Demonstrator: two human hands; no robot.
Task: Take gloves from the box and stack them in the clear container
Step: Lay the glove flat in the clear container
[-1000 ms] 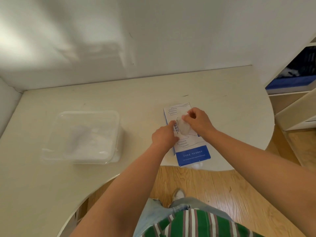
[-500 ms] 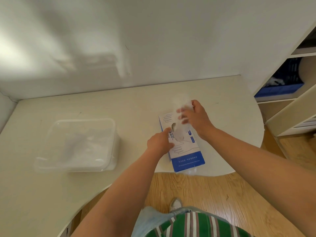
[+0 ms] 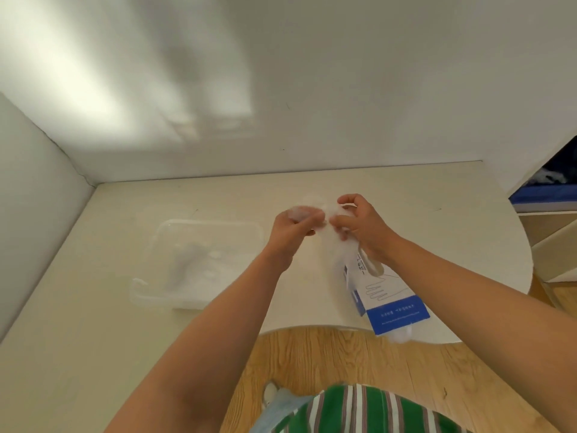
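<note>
A thin clear plastic glove point(image 3: 324, 214) is stretched between my two hands above the cream table. My left hand point(image 3: 293, 228) pinches its left end and my right hand point(image 3: 359, 223) pinches its right end; the rest of it hangs down toward the box. The white and blue glove box point(image 3: 390, 295) lies flat at the table's front edge, below my right wrist. To the left stands the clear container point(image 3: 246, 228), with a few clear gloves lying inside it.
The table point(image 3: 125, 323) ends at white walls on the left and behind, and its front edge curves inward above the wooden floor point(image 3: 327, 354). A shelf unit point(image 3: 549, 195) with a blue item stands at the right.
My left hand left the box and took hold of the glove. Both hands rose with the glove, and it has come almost clear of the box. The view tilted up.
</note>
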